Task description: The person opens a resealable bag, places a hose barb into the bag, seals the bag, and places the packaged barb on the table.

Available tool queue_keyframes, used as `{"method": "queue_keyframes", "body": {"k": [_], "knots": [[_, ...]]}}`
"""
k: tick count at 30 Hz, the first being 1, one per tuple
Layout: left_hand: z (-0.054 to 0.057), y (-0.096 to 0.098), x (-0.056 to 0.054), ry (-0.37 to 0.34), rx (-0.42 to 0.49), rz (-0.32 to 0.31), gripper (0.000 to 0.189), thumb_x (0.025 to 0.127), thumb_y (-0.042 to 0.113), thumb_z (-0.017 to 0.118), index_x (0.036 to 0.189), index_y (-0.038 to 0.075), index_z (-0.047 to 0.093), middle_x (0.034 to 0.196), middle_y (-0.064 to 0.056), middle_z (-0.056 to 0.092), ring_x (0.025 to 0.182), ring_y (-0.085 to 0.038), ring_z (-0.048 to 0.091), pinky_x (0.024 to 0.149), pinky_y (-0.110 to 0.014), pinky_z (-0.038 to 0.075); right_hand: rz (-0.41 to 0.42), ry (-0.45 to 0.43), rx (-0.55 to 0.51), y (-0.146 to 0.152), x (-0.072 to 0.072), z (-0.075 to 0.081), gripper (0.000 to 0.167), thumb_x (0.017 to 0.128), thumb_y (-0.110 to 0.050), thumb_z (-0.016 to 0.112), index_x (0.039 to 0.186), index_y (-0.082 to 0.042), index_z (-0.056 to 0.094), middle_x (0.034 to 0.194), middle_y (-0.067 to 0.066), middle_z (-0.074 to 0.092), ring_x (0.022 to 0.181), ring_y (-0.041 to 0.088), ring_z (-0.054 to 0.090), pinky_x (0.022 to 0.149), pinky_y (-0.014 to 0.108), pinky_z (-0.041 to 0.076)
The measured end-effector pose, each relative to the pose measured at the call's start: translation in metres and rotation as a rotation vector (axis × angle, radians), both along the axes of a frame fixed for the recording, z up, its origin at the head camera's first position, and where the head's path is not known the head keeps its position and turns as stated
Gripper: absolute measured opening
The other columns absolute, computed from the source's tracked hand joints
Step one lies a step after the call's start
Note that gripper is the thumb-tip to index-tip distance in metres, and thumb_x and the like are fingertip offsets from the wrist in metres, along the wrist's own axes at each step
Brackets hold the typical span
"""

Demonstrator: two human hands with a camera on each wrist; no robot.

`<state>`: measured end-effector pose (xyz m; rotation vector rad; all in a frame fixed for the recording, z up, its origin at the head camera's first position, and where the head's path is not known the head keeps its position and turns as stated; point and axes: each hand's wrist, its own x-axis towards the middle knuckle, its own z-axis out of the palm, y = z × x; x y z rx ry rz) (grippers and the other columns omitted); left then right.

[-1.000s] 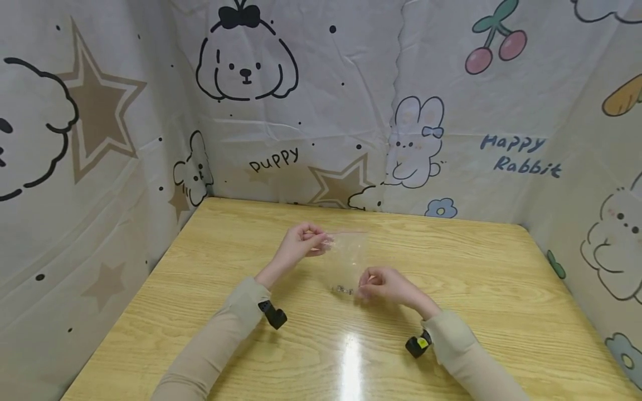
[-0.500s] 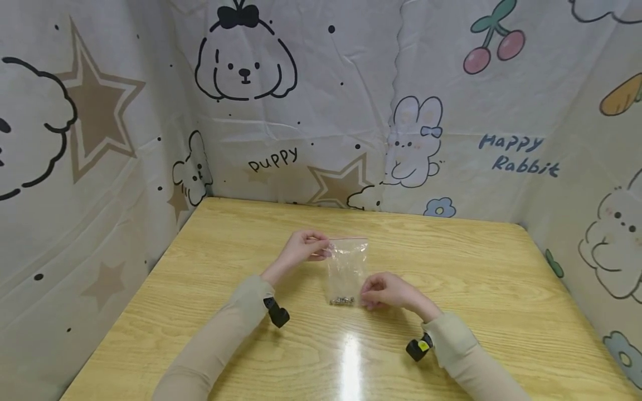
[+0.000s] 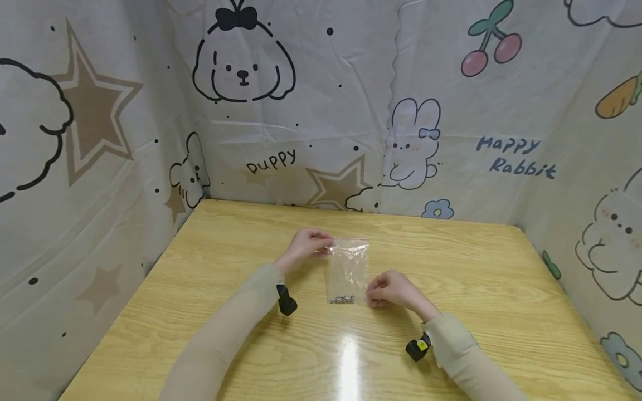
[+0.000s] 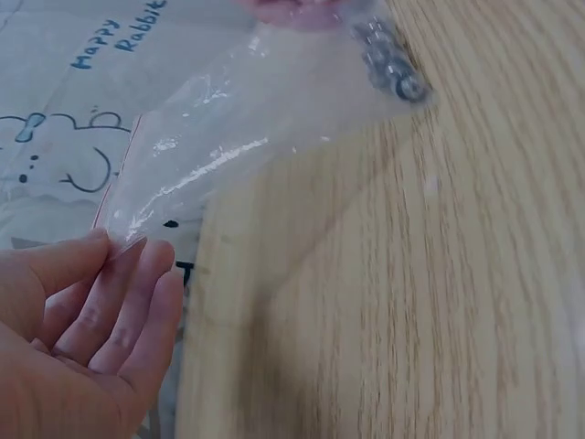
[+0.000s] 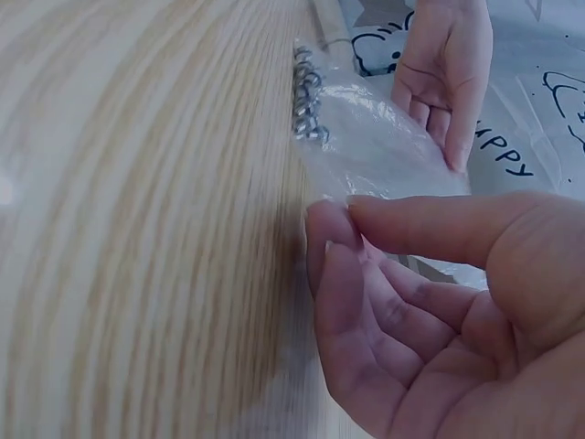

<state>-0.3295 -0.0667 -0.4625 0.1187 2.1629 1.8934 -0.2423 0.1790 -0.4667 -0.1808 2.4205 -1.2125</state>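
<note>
A clear zip bag [image 3: 350,270] with a red line along its top edge is held up over the middle of the table. My left hand [image 3: 307,243] pinches its upper left corner between thumb and fingers. Low on the opposite side, thumb and forefinger of my right hand [image 3: 393,288] pinch the bag's edge, as the right wrist view shows. Several small shiny metal pieces [image 5: 307,96] lie in a row along the bag's bottom; they look like screws or nuts, but I cannot tell which. The left wrist view shows the bag [image 4: 265,119] stretched slantwise between both hands.
The light wood-grain table [image 3: 241,351] spreads beneath both arms. A printed cloth [image 3: 321,117] with cartoon animals and stars hangs behind it and on both sides. Each wrist carries a small black camera, such as the right wrist's camera [image 3: 417,348].
Both hands have lowered the bag a little, and its face now shows more plainly toward me. The right hand has shifted slightly right. Both hands still grip the bag.
</note>
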Motion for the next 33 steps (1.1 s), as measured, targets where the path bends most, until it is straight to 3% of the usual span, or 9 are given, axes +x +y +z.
{"method": "queue_keyframes", "body": {"k": [7,10,15,20,26,33], "knots": [[-0.011,0.004,-0.014,0.046,-0.177,-0.007,0.019,0.091,0.012,0.071,0.105,-0.001,0.071,0.103,-0.019,0.074,0.085,-0.028,0.072,0.081,-0.036,0.061,-0.024,0.005,0.036,0.000,-0.003,-0.004,0.012,0.090,-0.009,0.070,0.092,0.003,0.072,0.079,0.010,0.074,0.066,0.012,0.069,0.066,0.027,0.060],[-0.016,0.001,-0.019,0.110,-0.275,-0.028,0.017,0.090,0.015,0.073,0.101,0.001,0.073,0.099,-0.016,0.075,0.085,-0.027,0.072,0.074,-0.031,0.061,-0.036,0.010,0.065,-0.004,-0.006,-0.005,0.011,0.089,-0.010,0.071,0.089,0.000,0.073,0.076,0.007,0.074,0.064,0.012,0.069,0.064,0.026,0.060],[-0.023,-0.003,-0.026,0.209,-0.425,-0.043,0.014,0.089,0.017,0.074,0.094,0.004,0.075,0.090,-0.012,0.075,0.072,-0.018,0.068,0.061,-0.023,0.054,-0.051,0.006,0.092,-0.008,-0.011,-0.004,0.009,0.087,-0.010,0.073,0.085,-0.001,0.073,0.074,0.007,0.073,0.062,0.012,0.068,0.062,0.024,0.058],[-0.023,-0.002,-0.025,0.255,-0.511,-0.055,0.013,0.089,0.015,0.074,0.091,0.002,0.073,0.084,-0.012,0.073,0.064,-0.016,0.063,0.054,-0.019,0.048,-0.041,0.008,0.111,-0.011,-0.013,-0.004,0.011,0.087,-0.010,0.073,0.083,-0.001,0.072,0.074,0.007,0.073,0.062,0.011,0.068,0.061,0.024,0.058],[-0.023,0.005,-0.022,0.344,-0.715,-0.021,0.015,0.087,0.020,0.077,0.086,0.007,0.070,0.084,-0.005,0.070,0.071,-0.014,0.056,0.063,-0.023,0.043,-0.023,0.015,0.120,-0.011,-0.014,-0.003,0.010,0.088,-0.008,0.072,0.082,0.000,0.072,0.073,0.007,0.073,0.061,0.010,0.068,0.062,0.025,0.059],[-0.022,0.006,-0.020,0.376,-0.799,0.006,0.026,0.086,0.025,0.077,0.101,0.006,0.066,0.089,-0.007,0.068,0.076,-0.017,0.059,0.061,-0.027,0.043,-0.011,0.064,0.146,-0.008,-0.014,0.001,0.012,0.089,-0.009,0.070,0.082,0.000,0.072,0.074,0.008,0.073,0.062,0.012,0.069,0.062,0.028,0.060]]}}
